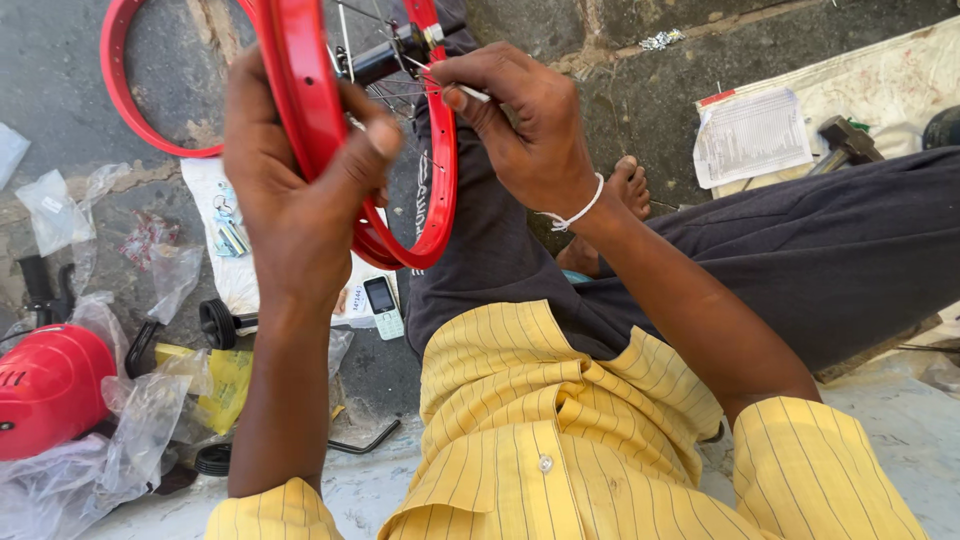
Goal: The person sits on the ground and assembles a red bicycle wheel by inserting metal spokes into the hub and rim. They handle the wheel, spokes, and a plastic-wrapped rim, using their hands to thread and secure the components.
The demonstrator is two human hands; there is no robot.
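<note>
Rim [310, 120]: red bicycle wheel rim, held up over the lap, black hub [385, 58] and thin spokes inside it; a second red rim [125, 95] sits behind it, upper left.
Left hand [295, 190]: wrapped round the near rim, fingers and thumb clamped on the red metal.
Right hand [530, 125]: fingertips pinched together on a thin silver spoke [470, 93] just beside the hub; white thread band on the wrist.
Paper sheet [750, 135]: white, rectangular, printed in fine rows, red strip at its top corner; lies on a pale cloth [890, 80], upper right.
Hammer [845, 145]: dark head, on the same cloth beside the sheet.
Plastic bags [60, 205]: clear, crumpled, strewn over the ground at left.
Yellow packet [228, 385]: flat, partly under clear wrap, lower left.
Red shell [45, 385]: rounded, glossy, half inside a clear bag, far left.
Phone [382, 305]: small keypad type, lying on the ground below the rim.
Allen key [365, 440]: black, bent, on the ground near the shirt hem.
Obstruction: left forearm and rim cover part of the white sheet [215, 215] under them.
</note>
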